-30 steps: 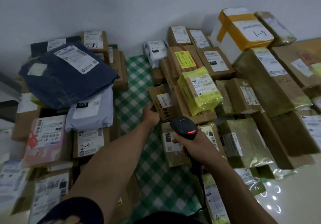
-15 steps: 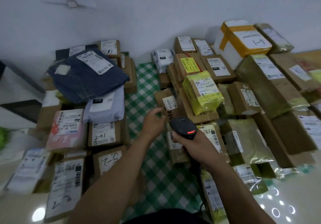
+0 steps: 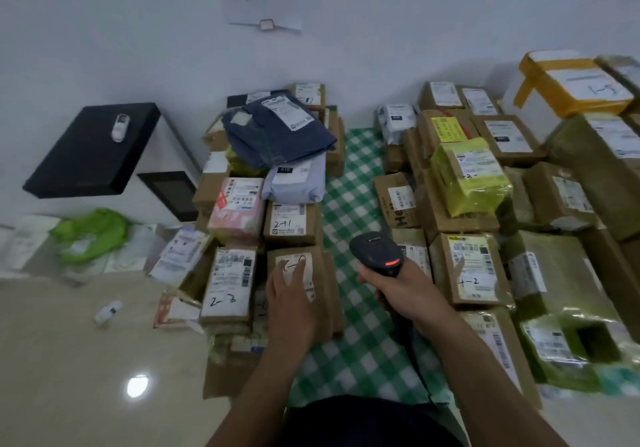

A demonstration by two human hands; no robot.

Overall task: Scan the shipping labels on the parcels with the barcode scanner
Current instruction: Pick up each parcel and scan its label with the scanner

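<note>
Our main risk is a missed or wrong read. Our left hand (image 3: 291, 294) lies across the shipping label (image 3: 292, 258) of the brown cardboard parcel (image 3: 325, 283) at the near end of the left stack. The fingers hide much of the print, so the barcode may be blocked unless we slide them off. The box marked 2-3 (image 3: 227, 283) sits just beside it with its own label facing up, so a loosely aimed beam could pick that one up instead.

The left arm reaches forward with the palm down and the fingers nearly straight and flat on the label, gripping nothing. Our right hand (image 3: 407, 289) is wrapped round the handle of the barcode scanner (image 3: 375, 254). It holds the scanner over the green checked cloth (image 3: 349, 204), its head facing away from us and not yet turned toward that label.
</note>
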